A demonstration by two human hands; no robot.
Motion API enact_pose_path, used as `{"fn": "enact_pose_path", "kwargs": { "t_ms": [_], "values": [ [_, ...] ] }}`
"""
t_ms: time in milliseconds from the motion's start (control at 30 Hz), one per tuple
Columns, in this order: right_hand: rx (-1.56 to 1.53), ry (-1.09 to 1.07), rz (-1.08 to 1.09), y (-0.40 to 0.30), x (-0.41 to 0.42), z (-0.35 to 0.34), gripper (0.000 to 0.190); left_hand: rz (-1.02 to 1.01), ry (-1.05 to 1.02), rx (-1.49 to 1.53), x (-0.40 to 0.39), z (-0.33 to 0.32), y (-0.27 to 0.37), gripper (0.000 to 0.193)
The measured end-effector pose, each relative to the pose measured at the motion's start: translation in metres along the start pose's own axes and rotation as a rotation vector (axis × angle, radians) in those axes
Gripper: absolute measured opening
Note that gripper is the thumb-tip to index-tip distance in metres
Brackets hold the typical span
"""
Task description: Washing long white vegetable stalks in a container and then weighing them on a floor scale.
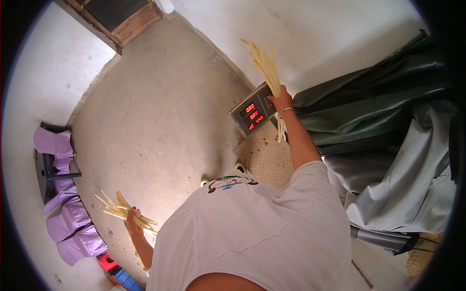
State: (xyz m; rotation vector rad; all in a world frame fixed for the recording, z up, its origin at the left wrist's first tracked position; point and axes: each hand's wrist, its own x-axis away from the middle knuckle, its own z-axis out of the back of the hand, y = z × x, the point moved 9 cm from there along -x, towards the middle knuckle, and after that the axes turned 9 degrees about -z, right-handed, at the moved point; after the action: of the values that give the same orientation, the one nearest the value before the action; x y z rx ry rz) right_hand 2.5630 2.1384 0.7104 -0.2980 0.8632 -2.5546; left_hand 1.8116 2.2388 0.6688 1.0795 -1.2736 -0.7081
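My left hand (134, 222), low at the left, grips a bunch of pale yellow stalks (115, 210) that stick out on both sides of the fist. My right hand (282, 99) is closed around a longer bunch of similar pale stalks (267, 69), whose upper ends fan out and whose lower ends hang below the wrist. Right behind that hand is the display head of a platform scale (250, 111) with lit red digits and a keypad. Its textured metal platform (269, 156) lies below, partly hidden by my right arm.
Dark green sheeting (364, 98) and grey sheeting (393, 189) are heaped at the right. Purple-covered objects (72, 218) line the left wall, with a red plastic stool (106, 262) and a blue item (127, 280) nearby. A wooden door (136, 23) stands at the top.
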Motion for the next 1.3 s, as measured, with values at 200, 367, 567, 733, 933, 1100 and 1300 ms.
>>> {"fn": "enact_pose_path", "kwargs": {
  "t_ms": [200,367,567,733,933,1100,1300],
  "values": [
    [0.026,0.008,-0.019,-0.004,0.002,0.005,0.052,0.002,-0.014,0.002,0.002,-0.004,0.002,0.037],
    [0.022,-0.005,-0.02,-0.006,0.001,0.004,0.052,0.005,0.007,0.012,0.002,-0.002,0.0,0.039],
    [0.004,0.01,-0.003,-0.006,0.0,0.003,0.052,0.003,-0.004,0.016,0.001,-0.002,-0.002,0.04],
    [0.015,0.028,-0.006,-0.006,0.0,0.003,0.052,-0.003,0.026,0.01,0.005,-0.004,0.001,0.041],
    [0.019,0.035,-0.004,-0.005,-0.001,0.002,0.053,0.001,0.008,-0.006,0.006,-0.007,0.003,0.041],
    [0.02,0.041,-0.001,-0.001,-0.004,0.0,0.053,-0.003,0.012,-0.021,0.008,-0.01,0.007,0.04],
    [0.024,0.029,0.0,-0.003,-0.002,0.002,0.052,-0.013,0.006,-0.026,0.005,-0.009,0.007,0.039]
  ]
}}
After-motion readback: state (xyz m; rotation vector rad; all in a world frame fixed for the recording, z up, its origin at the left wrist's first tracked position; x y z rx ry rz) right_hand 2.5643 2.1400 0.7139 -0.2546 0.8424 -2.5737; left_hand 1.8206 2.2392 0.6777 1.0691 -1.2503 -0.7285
